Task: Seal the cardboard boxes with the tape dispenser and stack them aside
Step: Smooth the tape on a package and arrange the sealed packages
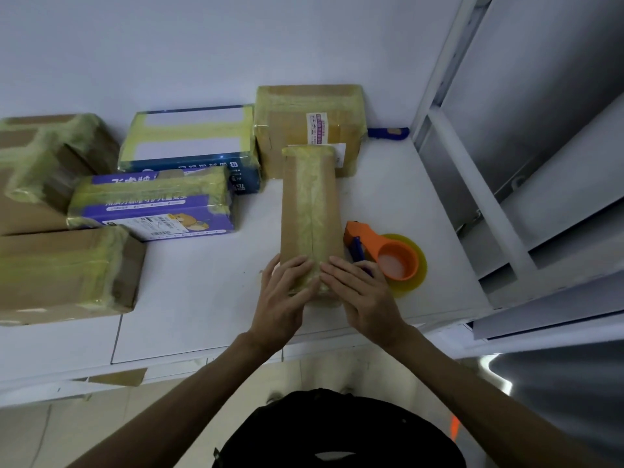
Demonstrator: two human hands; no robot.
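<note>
A long narrow cardboard box (310, 204) lies on the white table (202, 298), a strip of yellowish tape running down its top. My left hand (287, 295) and my right hand (361, 295) both press with straight fingers on the box's near end, on either side of the tape strip. The orange tape dispenser (388, 255) with its yellow tape roll lies on the table just right of the box, touching neither hand as far as I can tell.
Several taped boxes sit behind and to the left: a brown one (310, 130), a blue-and-white one (189, 140), a purple one (152, 204) and brown ones (60, 271) at the left edge. A blue cutter (388, 132) lies by the wall. A metal cabinet (523, 146) stands at the right.
</note>
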